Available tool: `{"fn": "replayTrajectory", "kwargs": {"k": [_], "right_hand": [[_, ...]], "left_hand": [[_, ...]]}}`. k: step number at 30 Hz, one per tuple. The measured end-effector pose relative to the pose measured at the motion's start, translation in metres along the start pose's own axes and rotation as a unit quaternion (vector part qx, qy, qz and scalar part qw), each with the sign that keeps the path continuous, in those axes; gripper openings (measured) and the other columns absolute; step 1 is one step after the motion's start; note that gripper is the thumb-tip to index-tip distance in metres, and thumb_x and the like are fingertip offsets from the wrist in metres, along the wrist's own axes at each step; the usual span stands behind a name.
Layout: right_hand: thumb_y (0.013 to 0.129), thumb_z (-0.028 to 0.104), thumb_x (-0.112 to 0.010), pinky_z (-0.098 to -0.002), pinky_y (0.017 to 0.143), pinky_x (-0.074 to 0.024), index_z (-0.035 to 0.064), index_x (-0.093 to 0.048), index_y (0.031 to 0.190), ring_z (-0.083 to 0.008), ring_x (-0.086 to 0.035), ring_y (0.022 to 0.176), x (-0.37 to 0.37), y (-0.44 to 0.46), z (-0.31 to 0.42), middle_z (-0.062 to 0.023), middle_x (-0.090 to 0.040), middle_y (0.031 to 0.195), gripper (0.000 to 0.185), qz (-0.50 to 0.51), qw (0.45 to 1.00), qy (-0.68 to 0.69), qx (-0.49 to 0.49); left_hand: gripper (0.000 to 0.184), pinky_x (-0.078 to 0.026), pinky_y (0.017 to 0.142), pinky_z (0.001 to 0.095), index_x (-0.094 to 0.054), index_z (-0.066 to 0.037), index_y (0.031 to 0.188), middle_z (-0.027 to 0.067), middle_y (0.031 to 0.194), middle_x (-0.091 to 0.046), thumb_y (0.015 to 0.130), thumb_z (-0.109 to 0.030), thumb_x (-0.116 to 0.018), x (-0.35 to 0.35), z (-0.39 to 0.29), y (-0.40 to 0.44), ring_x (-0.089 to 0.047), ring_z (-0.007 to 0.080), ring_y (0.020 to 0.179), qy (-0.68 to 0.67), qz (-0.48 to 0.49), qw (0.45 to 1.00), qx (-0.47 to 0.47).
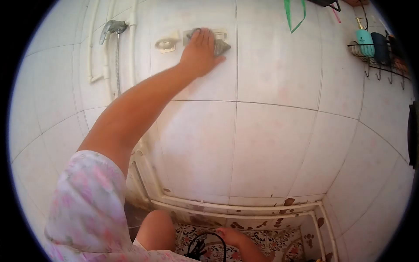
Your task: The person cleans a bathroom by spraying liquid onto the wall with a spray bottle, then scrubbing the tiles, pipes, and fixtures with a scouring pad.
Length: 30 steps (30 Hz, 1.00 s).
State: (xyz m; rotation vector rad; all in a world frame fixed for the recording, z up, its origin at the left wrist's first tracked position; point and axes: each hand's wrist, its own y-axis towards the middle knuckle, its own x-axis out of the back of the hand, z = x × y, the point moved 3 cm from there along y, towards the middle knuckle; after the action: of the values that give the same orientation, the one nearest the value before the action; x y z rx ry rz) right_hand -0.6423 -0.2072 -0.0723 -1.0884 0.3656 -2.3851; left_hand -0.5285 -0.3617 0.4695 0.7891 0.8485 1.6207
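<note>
My left hand (201,52) reaches up to the tiled wall and presses a crumpled grey cloth (222,48) flat against it. Its fingers lie over the cloth, and the thumb points out to the right. Under and around the cloth, a pale wall fitting (219,34) is partly covered. Just left of it sits a second fitting with a round knob (166,44). Low in the view, my right hand (231,237) hangs above the patterned floor, near a black looped cord (210,239). Its fingers are loosely out, with nothing visible in them.
A shower mixer (115,27) with a metal hose and white pipes is at the upper left. A wire rack (362,53) with bottles and hooks hangs at the upper right. Pipes (244,210) run along the wall's foot. A green strap (294,17) hangs above.
</note>
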Motion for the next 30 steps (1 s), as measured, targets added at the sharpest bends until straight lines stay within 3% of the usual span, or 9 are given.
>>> {"fn": "replayTrajectory", "kwargs": {"k": [7, 13, 17, 19, 20, 21, 23, 27, 30], "right_hand": [[0.093, 0.038, -0.052, -0.0405, 0.089, -0.0454, 0.0101, -0.047, 0.133, -0.0292, -0.058, 0.107, -0.003, 0.002, 0.006, -0.016, -0.058, 0.122, 0.049, 0.018, 0.999, -0.027, 0.028], [0.092, 0.038, -0.054, -0.0407, 0.089, -0.0454, 0.0105, -0.047, 0.133, -0.0304, -0.059, 0.105, 0.002, -0.001, 0.005, -0.0173, -0.057, 0.123, 0.049, -0.007, 1.0, -0.002, 0.022], [0.091, 0.039, -0.055, -0.0406, 0.089, -0.0452, 0.0121, -0.043, 0.137, -0.0296, -0.057, 0.108, -0.021, 0.026, -0.032, -0.0161, -0.056, 0.126, 0.055, 0.015, 1.0, -0.002, 0.019], [0.091, 0.039, -0.056, -0.0406, 0.088, -0.0455, 0.0128, -0.041, 0.139, -0.0291, -0.057, 0.108, -0.023, 0.038, -0.033, -0.0154, -0.056, 0.127, 0.057, 0.007, 0.997, -0.054, 0.054], [0.091, 0.038, -0.055, -0.0407, 0.088, -0.046, 0.0132, -0.04, 0.14, -0.0289, -0.058, 0.106, -0.024, 0.038, -0.034, -0.0148, -0.056, 0.126, 0.057, 0.025, 0.998, -0.048, 0.03], [0.091, 0.037, -0.055, -0.0408, 0.087, -0.0465, 0.0135, -0.039, 0.141, -0.0287, -0.058, 0.104, -0.024, 0.038, -0.035, -0.0143, -0.056, 0.126, 0.057, 0.043, 0.998, -0.043, 0.004], [0.092, 0.037, -0.054, -0.0408, 0.086, -0.0471, 0.0133, -0.038, 0.141, -0.0282, -0.059, 0.101, -0.017, 0.035, -0.031, -0.0139, -0.057, 0.124, 0.056, 0.037, 0.999, -0.03, 0.014], [0.095, 0.036, -0.05, -0.0399, 0.083, -0.0481, 0.0121, -0.035, 0.142, -0.0266, -0.061, 0.095, -0.004, 0.019, -0.005, -0.0122, -0.061, 0.117, 0.055, 0.033, 0.999, 0.011, 0.012], [0.095, 0.038, -0.05, -0.0393, 0.082, -0.0488, 0.0126, -0.035, 0.143, -0.0253, -0.061, 0.094, -0.015, 0.036, -0.031, -0.012, -0.061, 0.117, 0.056, 0.067, 0.997, -0.002, 0.033]], "left_hand": [[0.081, -0.022, 0.111, 0.0408, -0.029, 0.007, 0.139, 0.0235, 0.147, -0.028, 0.092, -0.058, -0.038, -0.04, 0.031, 0.026, -0.025, 0.0336, 0.138, -0.127, -0.145, 0.981, 0.03], [0.078, -0.021, 0.113, 0.0428, -0.026, 0.005, 0.142, 0.0216, 0.15, -0.021, 0.09, -0.049, -0.05, -0.033, -0.007, -0.061, -0.017, 0.0337, 0.141, -0.216, -0.055, 0.972, -0.07], [0.075, -0.022, 0.112, 0.0432, -0.024, 0.001, 0.143, 0.0182, 0.15, -0.023, 0.092, -0.049, -0.047, -0.039, 0.015, -0.041, -0.021, 0.0316, 0.14, -0.2, -0.12, 0.967, -0.102], [0.065, -0.029, 0.107, 0.0431, -0.03, -0.001, 0.141, 0.0181, 0.148, -0.029, 0.096, -0.047, -0.038, -0.044, 0.033, 0.001, -0.028, 0.0294, 0.137, -0.124, -0.16, 0.977, -0.061], [0.064, -0.029, 0.107, 0.0435, -0.032, -0.002, 0.141, 0.0179, 0.146, -0.033, 0.096, -0.047, -0.038, -0.044, 0.046, 0.02, -0.03, 0.0296, 0.136, -0.171, -0.184, 0.968, -0.023], [0.066, -0.02, 0.112, 0.0419, -0.027, -0.004, 0.143, 0.0134, 0.152, -0.023, 0.097, -0.051, -0.03, -0.046, 0.06, 0.04, -0.022, 0.0265, 0.14, -0.166, -0.096, 0.981, 0.024], [0.068, -0.019, 0.113, 0.0406, -0.025, -0.004, 0.144, 0.0137, 0.152, -0.021, 0.096, -0.053, -0.029, -0.068, 0.089, 0.053, -0.02, 0.0261, 0.141, -0.199, -0.104, 0.969, 0.101], [0.067, -0.015, 0.115, 0.0385, -0.026, -0.003, 0.143, 0.0182, 0.15, -0.022, 0.094, -0.044, -0.045, -0.135, 0.157, -0.007, -0.017, 0.0309, 0.14, -0.3, -0.055, 0.943, 0.131], [0.061, -0.017, 0.114, 0.0407, -0.036, -0.001, 0.137, 0.0203, 0.148, -0.026, 0.091, -0.037, -0.052, -0.16, 0.156, -0.069, -0.023, 0.0334, 0.137, -0.358, -0.116, 0.9, 0.221]]}}
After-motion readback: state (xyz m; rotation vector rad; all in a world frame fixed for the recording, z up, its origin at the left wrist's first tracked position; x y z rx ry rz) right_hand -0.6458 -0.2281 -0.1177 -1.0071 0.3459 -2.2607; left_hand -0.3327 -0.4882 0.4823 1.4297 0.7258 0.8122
